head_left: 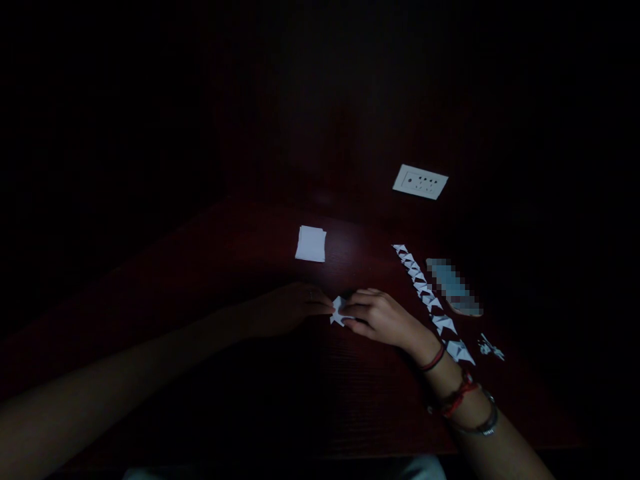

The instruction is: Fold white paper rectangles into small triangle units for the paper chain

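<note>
A small piece of folded white paper [338, 312] lies between my two hands near the middle of the dark red table. My left hand [295, 305], mostly in shadow, has its fingertips on the paper's left edge. From the other side, my right hand [380, 316] grips it with thumb and fingers, hiding part of the folds. Beyond my hands rests a stack of square white paper sheets [311, 244]. Right of my right hand, a slanting row of folded white paper pieces [423, 288] runs toward my forearm.
A phone-like flat object [454, 287], blurred out by pixels, lies right of the row. Nearer me is a little heap of white paper scraps [491, 347]. A white socket panel [421, 182] is at the back. The surroundings are very dark.
</note>
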`<state>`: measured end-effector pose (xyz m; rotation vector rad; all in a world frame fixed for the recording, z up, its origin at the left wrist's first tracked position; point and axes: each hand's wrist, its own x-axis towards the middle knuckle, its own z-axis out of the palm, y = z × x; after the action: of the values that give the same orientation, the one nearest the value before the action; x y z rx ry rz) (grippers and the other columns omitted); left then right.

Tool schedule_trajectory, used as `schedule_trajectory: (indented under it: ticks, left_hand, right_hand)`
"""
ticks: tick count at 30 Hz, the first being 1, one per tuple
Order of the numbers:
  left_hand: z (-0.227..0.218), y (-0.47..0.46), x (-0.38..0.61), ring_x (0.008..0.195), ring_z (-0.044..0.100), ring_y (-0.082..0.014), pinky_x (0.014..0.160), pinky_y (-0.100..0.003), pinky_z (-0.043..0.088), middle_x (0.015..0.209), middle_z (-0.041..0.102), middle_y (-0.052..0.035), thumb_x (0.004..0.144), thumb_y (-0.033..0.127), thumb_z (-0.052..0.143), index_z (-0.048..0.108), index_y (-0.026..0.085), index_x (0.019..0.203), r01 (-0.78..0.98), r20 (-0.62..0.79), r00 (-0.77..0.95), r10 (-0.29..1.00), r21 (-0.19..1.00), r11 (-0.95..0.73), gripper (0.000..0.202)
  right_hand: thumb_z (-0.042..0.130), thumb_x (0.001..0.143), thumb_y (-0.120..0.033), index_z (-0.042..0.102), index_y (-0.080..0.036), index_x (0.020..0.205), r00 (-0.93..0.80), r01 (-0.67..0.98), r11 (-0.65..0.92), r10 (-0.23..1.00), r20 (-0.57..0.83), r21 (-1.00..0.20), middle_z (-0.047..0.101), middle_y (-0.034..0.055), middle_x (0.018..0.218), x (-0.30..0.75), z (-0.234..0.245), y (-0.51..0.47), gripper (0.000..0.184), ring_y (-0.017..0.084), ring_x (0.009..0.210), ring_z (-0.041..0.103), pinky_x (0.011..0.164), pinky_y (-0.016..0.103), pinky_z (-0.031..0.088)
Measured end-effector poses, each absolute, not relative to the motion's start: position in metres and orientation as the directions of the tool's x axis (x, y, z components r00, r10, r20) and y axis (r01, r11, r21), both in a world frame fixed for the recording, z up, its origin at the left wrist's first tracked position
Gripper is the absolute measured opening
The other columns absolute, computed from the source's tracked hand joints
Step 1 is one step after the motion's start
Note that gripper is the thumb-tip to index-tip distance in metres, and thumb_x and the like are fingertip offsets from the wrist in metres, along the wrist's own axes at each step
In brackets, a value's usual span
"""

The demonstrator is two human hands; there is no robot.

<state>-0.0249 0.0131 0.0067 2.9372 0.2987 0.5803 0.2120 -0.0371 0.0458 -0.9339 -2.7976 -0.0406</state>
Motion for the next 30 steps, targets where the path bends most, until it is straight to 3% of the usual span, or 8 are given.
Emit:
schedule_trajectory:
  ticks: [4, 10, 20, 30]
  left_hand:
    - [0.005, 0.013, -0.024, 0.111, 0.044, -0.019, 0.092, -0.035, 0.036, 0.119, 0.052, -0.0045, 0.08, 0.006, 0.046, 0.043, 0.025, 0.123, 0.198, 0.374, 0.897, 0.234, 0.133, -0.971, 0.047]
    - [0.007, 0.012, -0.025, 0.111, 0.044, -0.0189, 0.093, -0.035, 0.035, 0.119, 0.052, -0.0055, 0.081, 0.005, 0.043, 0.045, 0.023, 0.121, 0.224, 0.371, 0.895, 0.248, 0.105, -0.969, 0.044]
    - [0.009, 0.012, -0.024, 0.112, 0.042, -0.0196, 0.093, -0.036, 0.035, 0.122, 0.049, -0.0043, 0.079, 0.004, 0.045, 0.042, 0.025, 0.123, 0.22, 0.324, 0.915, 0.241, 0.101, -0.97, 0.048]
    - [0.018, 0.006, -0.021, 0.113, 0.043, -0.0199, 0.094, -0.036, 0.036, 0.121, 0.05, -0.0053, 0.076, 0.001, 0.044, 0.043, 0.024, 0.123, 0.195, 0.349, 0.91, 0.225, 0.119, -0.973, 0.052]
  right_hand:
    - [0.046, 0.084, -0.034, 0.06, -0.017, 0.101, -0.796, 0.587, 0.81, 0.577, 0.182, -0.001, 0.059, 0.006, 0.094, 0.212, 0.046, -0.036, 0.028, 0.017, 0.089, 0.052, 0.082, 0.031, 0.04]
    - [0.041, 0.088, -0.025, 0.061, -0.014, 0.088, -0.8, 0.589, 0.805, 0.567, 0.194, 0.077, 0.06, 0.0062, 0.085, 0.21, 0.043, -0.033, 0.023, 0.016, 0.079, 0.053, 0.076, 0.031, 0.039]
    - [0.036, 0.09, -0.023, 0.056, -0.014, 0.09, -0.698, 0.643, 0.737, 0.676, 0.236, -0.208, 0.054, 0.0053, 0.083, 0.208, 0.034, -0.028, 0.022, 0.012, 0.075, 0.052, 0.069, 0.023, 0.043]
    - [0.037, 0.089, -0.024, 0.055, -0.014, 0.087, -0.684, 0.63, 0.73, 0.683, 0.257, -0.265, 0.053, 0.0057, 0.081, 0.202, 0.027, -0.017, 0.021, 0.013, 0.072, 0.051, 0.068, 0.025, 0.043]
